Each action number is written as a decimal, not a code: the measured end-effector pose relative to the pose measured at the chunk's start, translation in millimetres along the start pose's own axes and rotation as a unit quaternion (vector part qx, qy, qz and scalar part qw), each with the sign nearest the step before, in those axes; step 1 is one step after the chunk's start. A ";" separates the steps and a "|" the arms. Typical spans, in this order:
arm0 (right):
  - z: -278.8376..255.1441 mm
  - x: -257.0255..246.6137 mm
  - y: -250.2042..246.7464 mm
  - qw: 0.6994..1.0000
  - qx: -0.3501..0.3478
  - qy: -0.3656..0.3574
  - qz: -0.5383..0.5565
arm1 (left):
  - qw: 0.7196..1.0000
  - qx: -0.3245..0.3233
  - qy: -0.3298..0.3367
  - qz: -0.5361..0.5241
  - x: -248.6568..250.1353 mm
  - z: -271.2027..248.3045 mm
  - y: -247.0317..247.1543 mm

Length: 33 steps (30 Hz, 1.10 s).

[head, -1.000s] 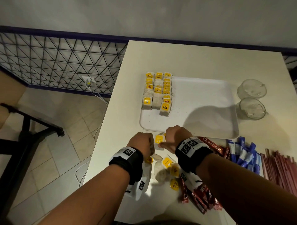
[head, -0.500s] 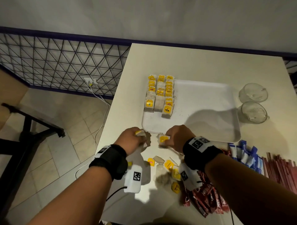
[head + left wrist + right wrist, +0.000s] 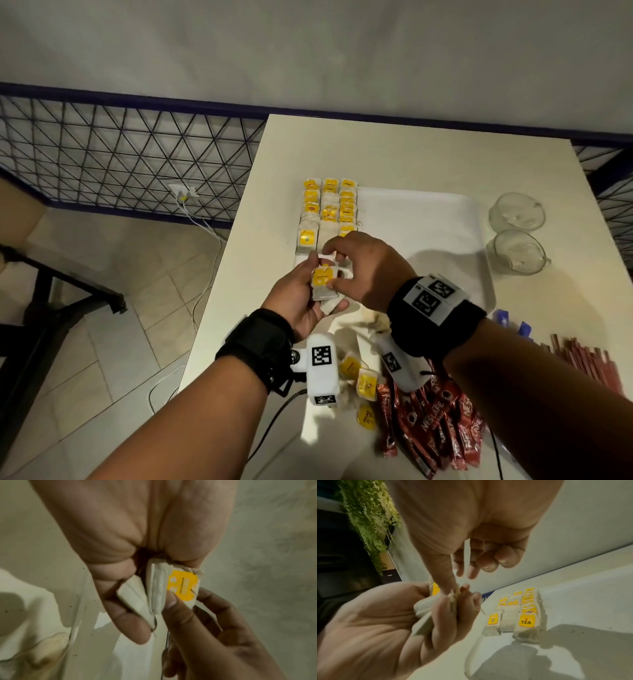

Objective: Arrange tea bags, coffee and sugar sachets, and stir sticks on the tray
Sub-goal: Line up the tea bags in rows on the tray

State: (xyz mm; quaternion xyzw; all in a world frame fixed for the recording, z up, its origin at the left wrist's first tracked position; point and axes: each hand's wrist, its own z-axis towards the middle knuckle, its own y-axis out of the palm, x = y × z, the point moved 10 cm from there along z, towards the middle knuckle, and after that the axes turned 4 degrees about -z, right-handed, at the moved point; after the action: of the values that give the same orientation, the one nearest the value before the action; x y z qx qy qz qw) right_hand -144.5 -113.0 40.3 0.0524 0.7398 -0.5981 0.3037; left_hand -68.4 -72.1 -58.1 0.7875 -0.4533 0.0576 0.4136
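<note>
My left hand (image 3: 317, 275) lies palm up over the near-left corner of the white tray (image 3: 428, 222) and grips a small stack of tea bags (image 3: 322, 286). My right hand (image 3: 335, 267) meets it from the right and pinches the top bag by its yellow tag (image 3: 183, 585), thumb on the tag. The left wrist view shows two folded white bags (image 3: 137, 596) between the left fingers. Three rows of tea bags (image 3: 329, 212) stand along the tray's left side, also seen as tea bag rows (image 3: 518, 614) in the right wrist view.
Loose tea bags (image 3: 363, 380) lie on the table under my wrists. Red coffee sachets (image 3: 435, 421) sit near the front, blue sugar sachets (image 3: 510, 323) and red stir sticks (image 3: 589, 363) to the right. Two glass cups (image 3: 517, 236) stand right of the tray. The table's left edge (image 3: 219, 291) is close.
Both hands lifted from the loose pile, each with a tea bag, and came together at the tray's near-left corner. The right hand now pinches the bag held in the left.
</note>
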 end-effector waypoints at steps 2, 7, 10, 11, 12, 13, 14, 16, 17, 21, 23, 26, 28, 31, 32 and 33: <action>-0.9 -4.2 -1.3 0.999 0.023 -0.029 0.007 | 1.000 -0.002 -0.008 -0.016 0.9 1.3 0.4; -1.3 -10.3 -9.5 0.995 0.046 -0.073 0.056 | 0.999 0.018 -0.014 -0.033 3.7 5.5 -3.3; -3.3 -16.2 -19.8 0.991 0.049 -0.076 0.094 | 0.998 0.013 -0.025 -0.052 2.9 6.6 -0.4; -3.8 -15.3 -22.0 0.990 0.037 -0.059 0.123 | 0.998 0.019 -0.023 -0.050 4.3 7.0 -2.2; -3.7 -13.1 -21.8 0.987 0.014 -0.040 0.155 | 0.999 0.029 -0.016 -0.042 7.5 7.4 -6.0; -4.0 -11.5 -23.3 0.983 0.000 -0.029 0.183 | 0.998 0.046 -0.004 -0.031 12.5 7.2 -11.8; -3.7 -10.5 -27.8 0.980 0.001 -0.026 0.198 | 0.998 0.058 0.012 -0.024 19.6 5.5 -16.3; -0.2 -6.6 -37.3 0.980 0.015 -0.022 0.197 | 0.994 0.073 0.078 0.002 43.4 -0.6 -24.0; 2.8 -3.5 -40.3 0.982 0.015 -0.015 0.189 | 0.989 0.070 0.123 0.033 59.3 -6.1 -23.8; 13.8 4.5 -46.5 0.988 -0.006 0.007 0.156 | 0.923 0.005 0.242 0.301 101.8 -34.7 11.6; 17.2 1.8 -49.3 0.987 -0.013 0.005 0.157 | 0.874 -0.021 0.246 0.417 100.1 -37.0 31.7; 20.4 -5.5 -51.3 0.984 -0.014 -0.001 0.178 | 0.849 -0.005 0.273 0.453 103.9 -35.8 44.1; 24.5 -10.7 -53.5 0.987 0.000 -0.012 0.162 | 0.828 0.008 0.299 0.475 111.0 -36.2 46.4; 32.8 -16.2 -56.2 0.993 0.007 -0.027 0.118 | 0.806 0.025 0.294 0.513 119.2 -30.2 42.1; 36.1 -17.2 -58.4 0.993 0.010 -0.030 0.111 | 0.806 0.028 0.294 0.514 122.7 -28.8 41.4; 39.3 -17.4 -61.0 0.994 0.013 -0.032 0.101 | 0.802 0.029 0.296 0.518 125.6 -26.6 41.4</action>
State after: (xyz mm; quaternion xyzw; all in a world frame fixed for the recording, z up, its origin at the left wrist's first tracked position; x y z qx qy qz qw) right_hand -142.1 -161.1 97.3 0.1115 0.7127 -0.5752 0.3857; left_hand -19.2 -147.3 42.5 0.3912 -0.6473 0.5068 0.4136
